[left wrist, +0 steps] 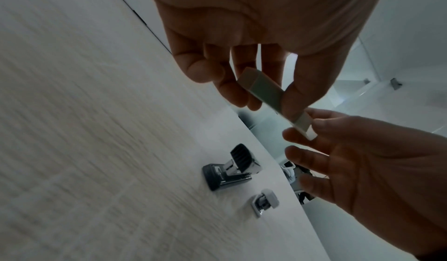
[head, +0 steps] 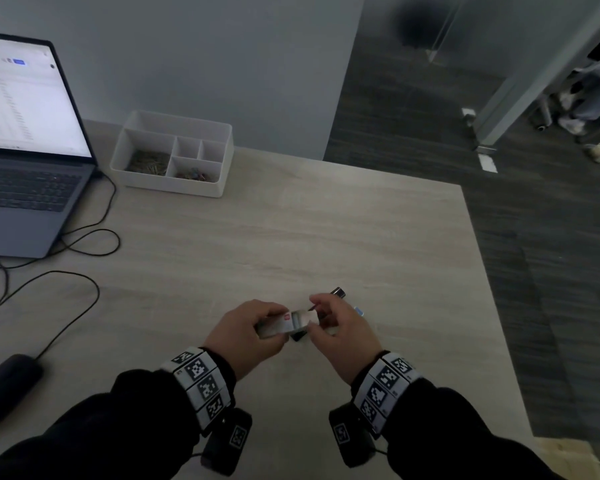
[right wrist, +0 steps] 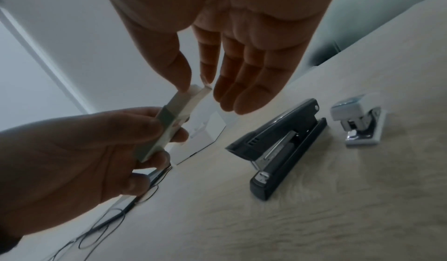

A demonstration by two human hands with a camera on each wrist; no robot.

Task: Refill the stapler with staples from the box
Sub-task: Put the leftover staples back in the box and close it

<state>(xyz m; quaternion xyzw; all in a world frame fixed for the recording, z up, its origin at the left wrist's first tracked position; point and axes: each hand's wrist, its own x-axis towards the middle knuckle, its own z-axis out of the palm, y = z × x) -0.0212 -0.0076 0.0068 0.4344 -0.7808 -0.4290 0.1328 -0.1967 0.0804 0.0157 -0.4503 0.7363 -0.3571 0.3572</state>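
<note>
My left hand (head: 272, 322) grips a small white staple box (head: 283, 323) above the near middle of the table. In the right wrist view, my right hand (right wrist: 196, 86) pinches the box's (right wrist: 169, 123) end flap between thumb and index finger, the other fingers straight. The left wrist view shows the box (left wrist: 263, 91) between my left thumb and fingers, its far end touching the right hand's fingers (left wrist: 304, 137). A black stapler (right wrist: 278, 148) lies on the table just under the hands, mostly hidden in the head view. A small white stapler (right wrist: 358, 123) lies beside it.
An open laptop (head: 25, 133) stands at the far left with black cables (head: 84, 244) trailing over the table. A white divided organizer (head: 219, 157) holding clips sits at the back. A dark oblong object (head: 7, 386) lies near left. The table's right edge (head: 482, 271) drops to dark floor.
</note>
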